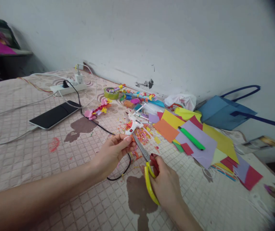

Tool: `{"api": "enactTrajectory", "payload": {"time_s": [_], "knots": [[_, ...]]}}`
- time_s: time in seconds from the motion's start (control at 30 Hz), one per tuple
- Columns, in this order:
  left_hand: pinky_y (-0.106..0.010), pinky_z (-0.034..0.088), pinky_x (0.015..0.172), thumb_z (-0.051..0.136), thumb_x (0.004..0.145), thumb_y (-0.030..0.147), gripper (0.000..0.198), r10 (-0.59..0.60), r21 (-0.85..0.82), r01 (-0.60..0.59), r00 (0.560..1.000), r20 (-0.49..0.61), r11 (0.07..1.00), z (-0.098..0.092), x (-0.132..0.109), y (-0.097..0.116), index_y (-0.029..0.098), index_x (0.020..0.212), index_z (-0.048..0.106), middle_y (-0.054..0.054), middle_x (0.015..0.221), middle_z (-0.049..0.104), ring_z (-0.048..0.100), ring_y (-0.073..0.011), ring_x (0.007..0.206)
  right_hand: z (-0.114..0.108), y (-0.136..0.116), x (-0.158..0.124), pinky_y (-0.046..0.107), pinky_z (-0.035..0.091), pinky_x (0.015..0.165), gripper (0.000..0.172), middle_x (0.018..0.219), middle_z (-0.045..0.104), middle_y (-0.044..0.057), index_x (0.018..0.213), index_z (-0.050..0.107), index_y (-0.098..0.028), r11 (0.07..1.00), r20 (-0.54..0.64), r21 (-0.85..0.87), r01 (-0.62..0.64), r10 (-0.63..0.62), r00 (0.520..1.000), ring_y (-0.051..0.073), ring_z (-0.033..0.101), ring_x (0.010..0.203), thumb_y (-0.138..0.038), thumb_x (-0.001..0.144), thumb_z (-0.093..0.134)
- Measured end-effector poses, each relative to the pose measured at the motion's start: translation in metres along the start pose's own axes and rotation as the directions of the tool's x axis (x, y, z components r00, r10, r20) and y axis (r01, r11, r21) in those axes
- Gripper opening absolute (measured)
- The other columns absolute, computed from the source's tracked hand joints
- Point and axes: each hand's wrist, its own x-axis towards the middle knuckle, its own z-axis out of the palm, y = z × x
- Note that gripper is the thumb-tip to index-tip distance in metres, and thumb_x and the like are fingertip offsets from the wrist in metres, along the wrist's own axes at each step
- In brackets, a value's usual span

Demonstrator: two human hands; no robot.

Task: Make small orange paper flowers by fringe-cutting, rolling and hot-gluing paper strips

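Note:
Yellow-handled scissors (149, 179) are held in my right hand (167, 183), their blades pointing up and left. The blade tips reach a small orange piece (133, 138) pinched between the thumb and fingers of my left hand (114, 150). Just beyond my left fingertips lies a white glue gun (134, 124), with a black cable (130, 162) curving on the cloth nearby. Colourful paper scraps (143, 134) are scattered around the glue gun. Something small and dark red shows by my right fingers.
Coloured paper sheets (197, 138) with a green marker (191, 138) spread to the right, near a blue bag (224, 112). A black phone (55, 115) and a power strip (68, 89) are at the left. Green tape (111, 93) and paper-flower sticks (98, 110) lie towards the wall.

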Motion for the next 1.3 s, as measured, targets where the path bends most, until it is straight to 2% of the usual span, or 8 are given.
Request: {"api": "enactTrajectory", "payload": {"time_s": [0.27, 0.6, 0.77, 0.9, 1.3], "knots": [[-0.020, 0.048, 0.072, 0.072, 0.074, 0.020, 0.013, -0.002, -0.011, 0.002, 1.000, 0.019, 1.000, -0.0008, 0.0007, -0.0004, 0.012, 0.074, 0.062, -0.001, 0.074, 0.065, 0.060, -0.0089, 0.071, 0.0021, 0.0018, 0.0002, 0.027, 0.044, 0.054, 0.019, 0.076, 0.069, 0.004, 0.089, 0.053, -0.020, 0.999, -0.017, 0.032, 0.023, -0.022, 1.000, 0.021, 0.066, 0.065, -0.037, 0.080, 0.055], [-0.021, 0.048, 0.073, 0.072, 0.073, 0.020, 0.013, -0.001, -0.001, 0.001, 1.000, 0.016, 1.000, 0.0018, -0.0017, 0.0010, 0.013, 0.073, 0.061, -0.001, 0.074, 0.064, 0.060, -0.0091, 0.071, 0.0021, 0.0027, -0.0007, 0.027, 0.044, 0.052, 0.019, 0.070, 0.068, 0.004, 0.087, 0.053, -0.020, 0.999, -0.032, 0.030, 0.041, -0.040, 0.999, 0.021, 0.065, 0.060, -0.038, 0.081, 0.055], [-0.021, 0.048, 0.072, 0.071, 0.074, 0.021, 0.013, 0.011, 0.014, -0.012, 1.000, 0.027, 1.000, 0.0017, -0.0012, 0.0012, 0.013, 0.074, 0.061, -0.001, 0.074, 0.064, 0.060, -0.0095, 0.072, 0.0012, 0.0025, -0.0011, 0.027, 0.045, 0.054, 0.020, 0.071, 0.068, 0.002, 0.089, 0.053, -0.020, 0.995, 0.002, 0.094, 0.015, -0.015, 1.000, 0.020, 0.065, 0.061, -0.037, 0.079, 0.057], [-0.022, 0.048, 0.073, 0.068, 0.077, 0.022, 0.012, 0.030, 0.042, -0.032, 0.998, 0.058, 0.999, 0.0016, -0.0013, 0.0021, 0.013, 0.076, 0.061, -0.002, 0.075, 0.065, 0.060, -0.0098, 0.072, 0.0002, 0.0021, -0.0015, 0.027, 0.044, 0.053, 0.020, 0.068, 0.067, 0.002, 0.087, 0.053, -0.020, 0.996, 0.022, 0.084, -0.001, 0.000, 1.000, 0.020, 0.064, 0.060, -0.038, 0.079, 0.057], [-0.022, 0.046, 0.069, 0.068, 0.077, 0.022, 0.011, 0.047, 0.099, -0.054, 0.997, 0.068, 0.994, 0.0024, -0.0005, 0.0060, 0.013, 0.073, 0.061, -0.002, 0.072, 0.065, 0.059, -0.0098, 0.067, -0.0022, 0.0010, -0.0016, 0.026, 0.043, 0.053, 0.030, 0.066, 0.064, 0.001, 0.088, 0.056, -0.020, 0.992, 0.043, 0.123, -0.022, 0.016, 0.999, 0.019, 0.060, 0.056, -0.047, 0.078, 0.059]]}}
